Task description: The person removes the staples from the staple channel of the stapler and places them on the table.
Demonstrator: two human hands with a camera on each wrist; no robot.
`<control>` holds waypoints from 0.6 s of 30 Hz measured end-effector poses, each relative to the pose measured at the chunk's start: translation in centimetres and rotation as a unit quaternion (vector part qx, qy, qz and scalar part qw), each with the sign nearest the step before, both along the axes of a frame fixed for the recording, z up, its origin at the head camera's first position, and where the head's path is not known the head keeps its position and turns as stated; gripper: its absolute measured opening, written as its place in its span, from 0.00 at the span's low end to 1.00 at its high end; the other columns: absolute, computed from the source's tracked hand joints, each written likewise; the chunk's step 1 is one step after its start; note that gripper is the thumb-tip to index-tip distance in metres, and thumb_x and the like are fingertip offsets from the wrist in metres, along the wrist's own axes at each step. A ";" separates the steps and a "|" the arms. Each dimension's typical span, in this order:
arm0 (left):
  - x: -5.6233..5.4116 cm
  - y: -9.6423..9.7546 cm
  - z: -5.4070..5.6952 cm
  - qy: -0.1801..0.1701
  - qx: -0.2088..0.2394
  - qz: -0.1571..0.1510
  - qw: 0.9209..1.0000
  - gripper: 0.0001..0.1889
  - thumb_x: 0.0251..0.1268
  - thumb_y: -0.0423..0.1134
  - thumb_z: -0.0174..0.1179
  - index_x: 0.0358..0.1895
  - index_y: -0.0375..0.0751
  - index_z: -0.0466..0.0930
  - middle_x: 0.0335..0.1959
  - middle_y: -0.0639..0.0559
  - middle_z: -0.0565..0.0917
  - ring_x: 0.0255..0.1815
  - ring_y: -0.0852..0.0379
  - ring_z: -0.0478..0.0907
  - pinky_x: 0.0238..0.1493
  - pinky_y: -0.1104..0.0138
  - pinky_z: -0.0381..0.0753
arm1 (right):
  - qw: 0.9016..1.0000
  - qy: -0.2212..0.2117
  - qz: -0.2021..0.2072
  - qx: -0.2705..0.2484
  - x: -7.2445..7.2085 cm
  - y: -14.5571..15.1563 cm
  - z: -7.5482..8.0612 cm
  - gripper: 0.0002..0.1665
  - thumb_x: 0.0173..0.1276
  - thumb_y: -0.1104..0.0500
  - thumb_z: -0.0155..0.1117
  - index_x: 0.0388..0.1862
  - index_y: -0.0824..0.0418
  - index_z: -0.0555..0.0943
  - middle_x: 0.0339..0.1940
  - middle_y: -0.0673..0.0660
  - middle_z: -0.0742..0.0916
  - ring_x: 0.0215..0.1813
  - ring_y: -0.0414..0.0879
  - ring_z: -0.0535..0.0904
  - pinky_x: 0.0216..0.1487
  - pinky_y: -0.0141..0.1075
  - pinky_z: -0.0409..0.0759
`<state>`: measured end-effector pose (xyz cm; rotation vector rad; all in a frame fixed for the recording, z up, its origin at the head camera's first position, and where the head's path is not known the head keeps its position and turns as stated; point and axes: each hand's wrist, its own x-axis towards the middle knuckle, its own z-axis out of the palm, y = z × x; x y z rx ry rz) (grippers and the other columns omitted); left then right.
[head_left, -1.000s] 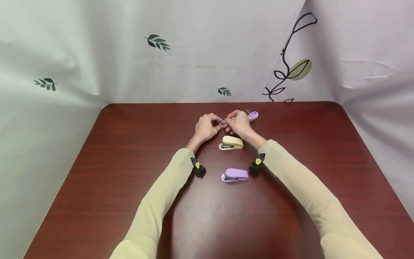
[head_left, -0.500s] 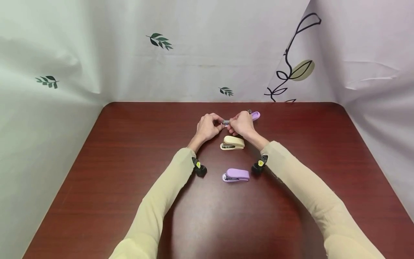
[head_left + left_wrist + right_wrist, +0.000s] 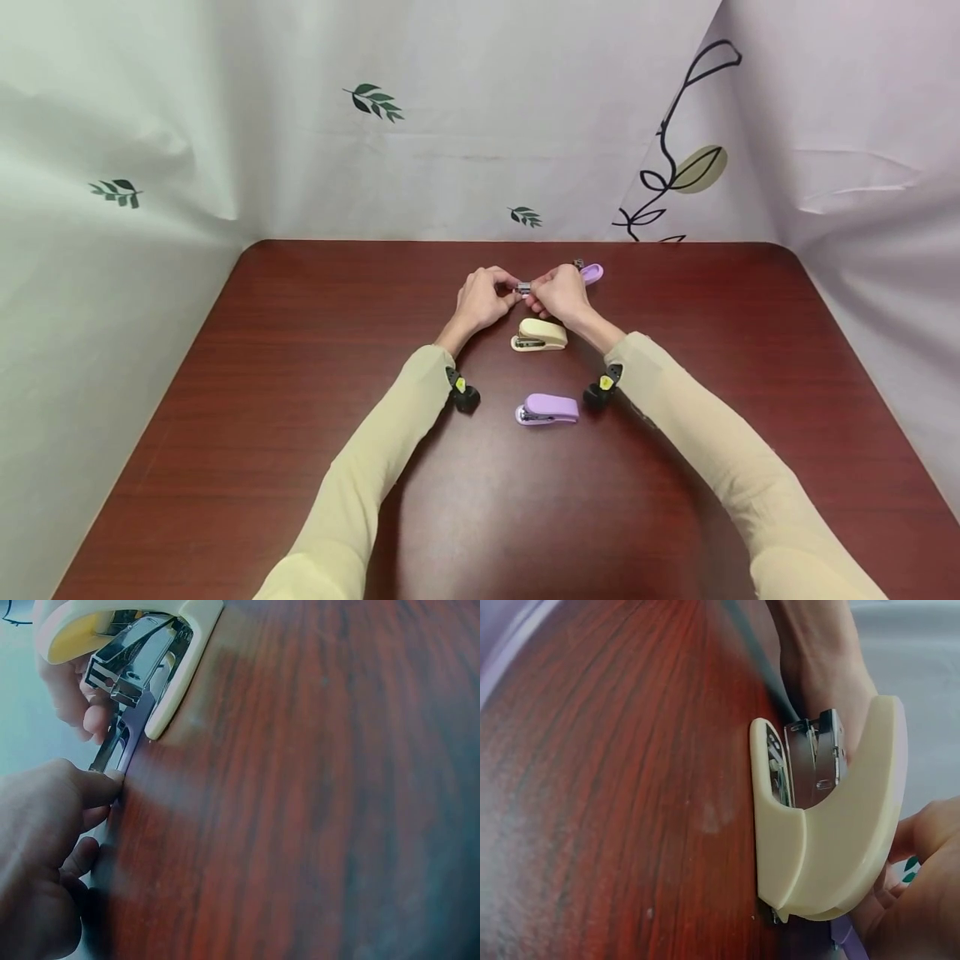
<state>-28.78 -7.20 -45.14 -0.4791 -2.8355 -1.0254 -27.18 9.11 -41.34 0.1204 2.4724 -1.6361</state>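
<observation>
At the table's far side an opened purple stapler [image 3: 592,273] lies between both hands, its lid tipped back to the right and its metal staple channel [image 3: 523,288] bare. My left hand [image 3: 480,300] pinches the stapler's left end between thumb and finger; the left wrist view shows these fingers at the tip of its purple base [image 3: 137,720]. Curled fingers of my right hand [image 3: 561,292] grip the stapler around its middle and hide that part. What the right fingertips touch inside cannot be made out.
A cream stapler [image 3: 540,335] stands just in front of the hands and blocks part of both wrist views. Closer to the person lies a closed purple stapler [image 3: 549,408]. A pale patterned curtain [image 3: 450,150] hangs behind the table's back edge.
My right hand has shifted slightly right, away from the left fingers, so more of the metal channel shows. My left hand keeps its pinch at about the same spot.
</observation>
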 end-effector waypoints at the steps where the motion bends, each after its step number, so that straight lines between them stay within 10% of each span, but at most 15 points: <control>1: 0.0 0.0 0.0 0.001 0.000 -0.001 1.000 0.10 0.61 0.43 0.70 0.45 0.50 0.90 0.46 0.60 0.85 0.50 0.54 0.78 0.47 0.55 0.76 | 1.000 0.003 0.000 0.005 0.0 0.0 -0.1 0.11 0.68 0.68 0.56 0.40 0.75 0.82 0.18 0.55 0.85 0.15 0.36 0.78 0.18 0.30 0.78; 18: 0.2 0.0 0.1 -0.011 0.000 0.003 1.000 0.10 0.63 0.42 0.69 0.47 0.50 0.90 0.48 0.59 0.85 0.51 0.53 0.76 0.48 0.54 0.75 | 0.975 0.138 0.061 0.160 0.4 -0.4 -0.3 0.07 0.70 0.68 0.57 0.45 0.69 0.77 0.21 0.58 0.86 0.20 0.46 0.82 0.28 0.32 0.75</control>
